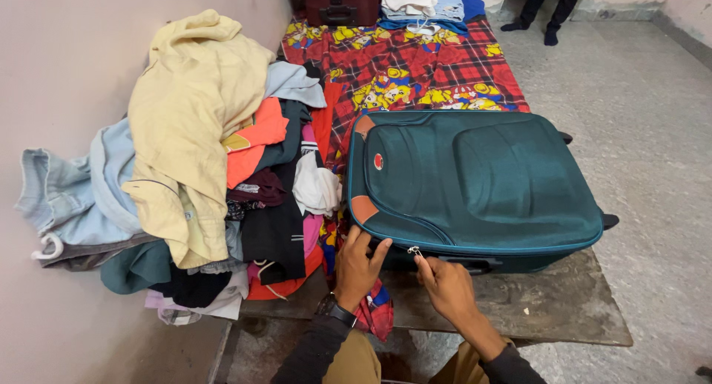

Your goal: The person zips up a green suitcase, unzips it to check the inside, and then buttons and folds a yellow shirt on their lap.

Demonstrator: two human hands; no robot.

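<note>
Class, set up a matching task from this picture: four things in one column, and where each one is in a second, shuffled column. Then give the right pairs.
Things:
1. teal suitcase
2. pile of clothes
3. maroon suitcase
4. zip pull

Places:
A. at the far end of the bed
B. heaped against the wall
C. pinched by the right hand
D. lying flat on the checked blanket, left hand on its near corner

Pairs: 1-D, 2-B, 3-A, 4-C

pale pink wall (52, 72) runs along the left, speckled grey floor (638, 94) spreads right, a low bed's red checked cartoon sheet (437, 72) stretching far.
</note>
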